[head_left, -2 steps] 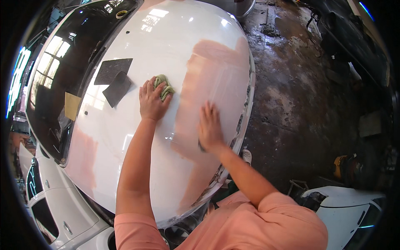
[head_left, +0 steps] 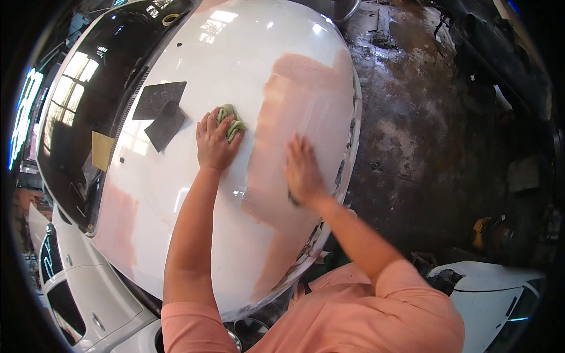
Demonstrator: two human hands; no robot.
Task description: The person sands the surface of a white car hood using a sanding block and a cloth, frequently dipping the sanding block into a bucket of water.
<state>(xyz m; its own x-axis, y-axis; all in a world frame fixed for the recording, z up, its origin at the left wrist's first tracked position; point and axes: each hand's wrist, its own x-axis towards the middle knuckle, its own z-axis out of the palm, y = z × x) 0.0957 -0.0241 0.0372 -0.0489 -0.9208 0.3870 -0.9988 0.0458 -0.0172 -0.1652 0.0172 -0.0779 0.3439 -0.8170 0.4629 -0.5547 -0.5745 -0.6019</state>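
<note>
My left hand (head_left: 218,141) grips a bunched green cloth (head_left: 234,123) against the white car hood (head_left: 218,65). My right hand (head_left: 303,170), blurred, presses a mostly hidden dark pad (head_left: 293,199) on the large pinkish patch (head_left: 268,153) of the hood, fingers extended toward the far end. Two dark abrasive-looking sheets (head_left: 156,97) overlap left of my left hand, and a tan sheet (head_left: 102,150) lies by the windshield edge. Another pinkish patch (head_left: 118,229) shows at the hood's near left.
The dark windshield (head_left: 76,117) borders the hood on the left, with a tape roll (head_left: 170,19) near its top. Another white car (head_left: 88,300) stands lower left. A stained floor (head_left: 406,129) runs along the right, with a loose white car panel (head_left: 488,276) at lower right.
My right hand and the dark pad under it have slid a little up and to the right along the pinkish patch. My left hand stays in place on the cloth.
</note>
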